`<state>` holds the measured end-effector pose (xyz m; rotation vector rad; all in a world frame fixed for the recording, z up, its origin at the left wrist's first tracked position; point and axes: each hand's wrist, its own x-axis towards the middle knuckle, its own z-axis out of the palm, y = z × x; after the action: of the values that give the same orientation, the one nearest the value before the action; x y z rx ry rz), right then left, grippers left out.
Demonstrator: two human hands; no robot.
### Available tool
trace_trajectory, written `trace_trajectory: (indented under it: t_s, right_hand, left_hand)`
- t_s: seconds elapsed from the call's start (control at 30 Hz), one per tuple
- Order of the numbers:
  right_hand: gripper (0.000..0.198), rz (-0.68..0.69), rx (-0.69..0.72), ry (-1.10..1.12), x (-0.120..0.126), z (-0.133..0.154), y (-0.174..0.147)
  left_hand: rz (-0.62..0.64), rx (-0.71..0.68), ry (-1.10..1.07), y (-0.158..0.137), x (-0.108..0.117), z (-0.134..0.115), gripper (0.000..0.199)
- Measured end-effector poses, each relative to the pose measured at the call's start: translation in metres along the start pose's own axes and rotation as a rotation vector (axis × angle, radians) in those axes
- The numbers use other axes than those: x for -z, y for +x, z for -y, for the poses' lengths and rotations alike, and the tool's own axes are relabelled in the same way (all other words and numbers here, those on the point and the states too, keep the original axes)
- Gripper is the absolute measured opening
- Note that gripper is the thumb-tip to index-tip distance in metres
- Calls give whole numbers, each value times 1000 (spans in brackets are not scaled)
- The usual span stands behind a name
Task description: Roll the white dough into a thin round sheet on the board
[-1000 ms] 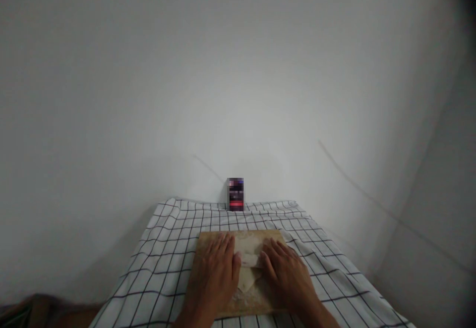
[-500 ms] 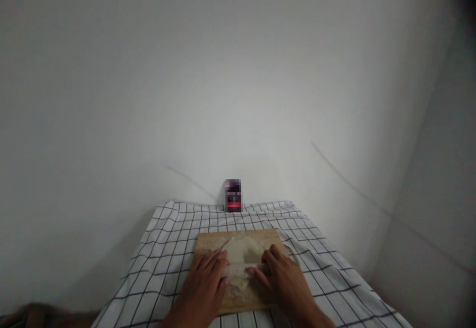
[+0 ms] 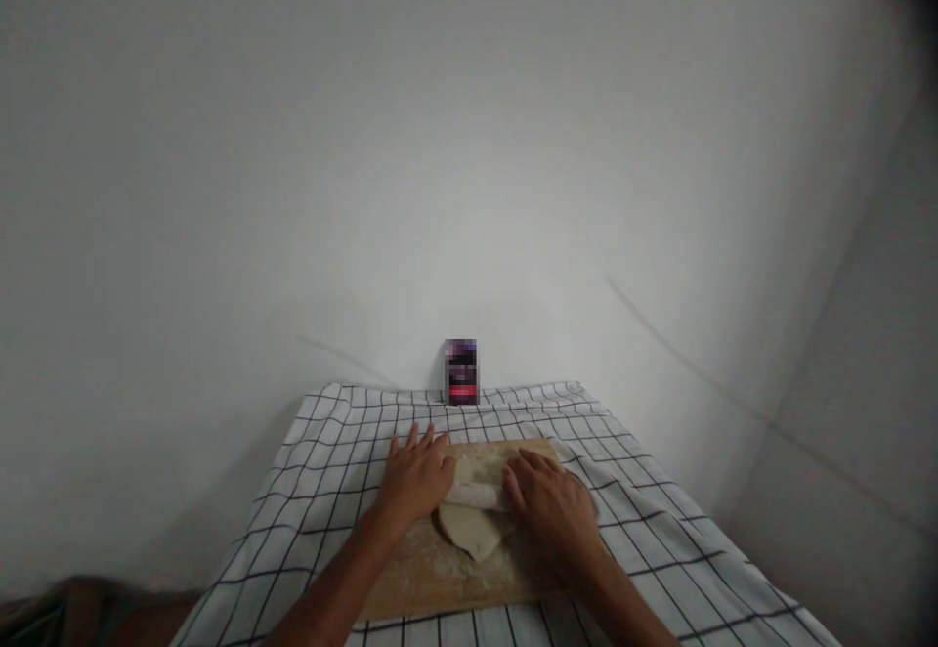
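My left hand (image 3: 417, 476) lay palm down, its fingers straight and spread, pointing away from me past the far left part of the board (image 3: 425, 588). The pale rolling pin (image 3: 476, 496) ran crosswise between my two hands, its left end going in under my left thumb and palm. My right hand (image 3: 553, 505) covered the other end, the fingers close together and slightly bent; I could not tell whether they gripped the pin or only pressed on it.

The dough (image 3: 475, 530) was in the gap between my hands, a flat, pale piece partly under the pin. Its near part came out on my side of the pin and narrowed to a blunt point, closer to me than my fingers were. Loose flour dusted the wood around it.

Under the board spread a white cloth (image 3: 308, 491) with dark checked lines. At its far edge, well beyond my fingertips, a dark object (image 3: 461, 371) with a red band stood upright near the wall (image 3: 469, 188), too blurred to read.
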<state>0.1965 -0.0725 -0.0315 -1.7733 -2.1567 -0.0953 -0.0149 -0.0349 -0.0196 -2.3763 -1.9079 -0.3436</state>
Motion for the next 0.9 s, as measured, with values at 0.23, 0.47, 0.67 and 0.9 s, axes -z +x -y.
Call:
trace_trajectory:
  t_s: [0.23, 0.47, 0.67, 0.9]
  right_hand:
    - [38, 12, -18, -2, 0, 1, -4]
    - [44, 39, -56, 36, 3, 6, -20]
    - [45, 20, -23, 115, -1, 5, -46]
    - [47, -3, 16, 144, -6, 4, -59]
  left_hand:
    - [-146, -39, -21, -14, -12, 3, 43]
    - [-317, -252, -73, -44, -25, 14, 43]
    - [-411, -312, -47, -75, -40, 17, 48]
    - [-354, -285, -79, -87, -34, 9, 54]
